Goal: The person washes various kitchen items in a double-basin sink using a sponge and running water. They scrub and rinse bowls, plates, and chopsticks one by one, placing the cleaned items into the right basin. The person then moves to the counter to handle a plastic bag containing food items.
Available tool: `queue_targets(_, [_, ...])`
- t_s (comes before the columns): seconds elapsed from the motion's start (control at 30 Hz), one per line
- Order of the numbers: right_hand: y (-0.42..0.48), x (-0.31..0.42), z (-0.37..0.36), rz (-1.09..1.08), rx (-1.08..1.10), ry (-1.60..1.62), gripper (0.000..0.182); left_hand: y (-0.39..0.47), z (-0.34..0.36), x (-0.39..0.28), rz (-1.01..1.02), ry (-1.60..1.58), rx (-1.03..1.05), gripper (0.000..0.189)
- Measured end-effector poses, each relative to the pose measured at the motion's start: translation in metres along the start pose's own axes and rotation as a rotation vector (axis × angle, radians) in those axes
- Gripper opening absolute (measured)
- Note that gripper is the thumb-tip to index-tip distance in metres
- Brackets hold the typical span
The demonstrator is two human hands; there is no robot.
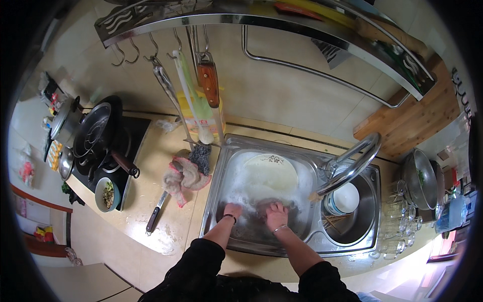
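Note:
My left hand [233,211] is partly sunk in sudsy water in the left basin of a steel sink [217,188]; its fingers are hidden by foam. My right hand [276,218] lies at the water's surface with bent fingers, over something dark and blurred underwater that I cannot identify. A large white plate with a floral print [271,171] rests partly under the suds beyond both hands. In the round right basin, white bowls [346,199] are stacked beside wooden chopsticks [332,222]. The faucet [356,166] arches between the basins.
Left of the sink lie a pink-edged cloth [185,179], a dark scouring pad [200,157] and a black-handled knife [154,217]. A bowl of chopped food [107,194] stands near the wok [94,130]. Glass mugs [400,222] stand at right. Utensils hang from the rack [226,19] above.

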State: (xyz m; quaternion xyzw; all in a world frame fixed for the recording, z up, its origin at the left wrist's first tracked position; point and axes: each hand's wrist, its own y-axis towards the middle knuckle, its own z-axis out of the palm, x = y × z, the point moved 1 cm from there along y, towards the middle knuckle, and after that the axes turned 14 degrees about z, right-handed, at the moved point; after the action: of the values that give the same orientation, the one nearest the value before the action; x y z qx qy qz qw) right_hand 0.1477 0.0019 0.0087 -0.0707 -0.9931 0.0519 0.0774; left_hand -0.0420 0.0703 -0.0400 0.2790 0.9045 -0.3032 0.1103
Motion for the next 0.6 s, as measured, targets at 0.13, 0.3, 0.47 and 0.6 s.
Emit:
queue_targets(0.13, [-0.016,0.006,-0.012,0.021,0.081,0.025,0.016,-0.026,-0.021,-0.016,-0.47,-0.412,-0.586,0.019])
queue_targets(0.3, [-0.022,-0.005,-0.015,0.157,0.134,0.421,0.017,-0.061,-0.054,-0.051,-0.36,-0.778,-0.513,0.021])
queue_targets(0.47, [-0.023,0.014,-0.021,0.376,0.231,1.514,0.019,-0.054,-0.014,-0.048,-0.21,-1.548,-0.259,0.026])
queue_targets(0.6, [-0.022,0.054,-0.02,0.161,0.087,1.302,0.018,-0.053,-0.019,-0.074,0.062,-0.558,-0.164,0.026])
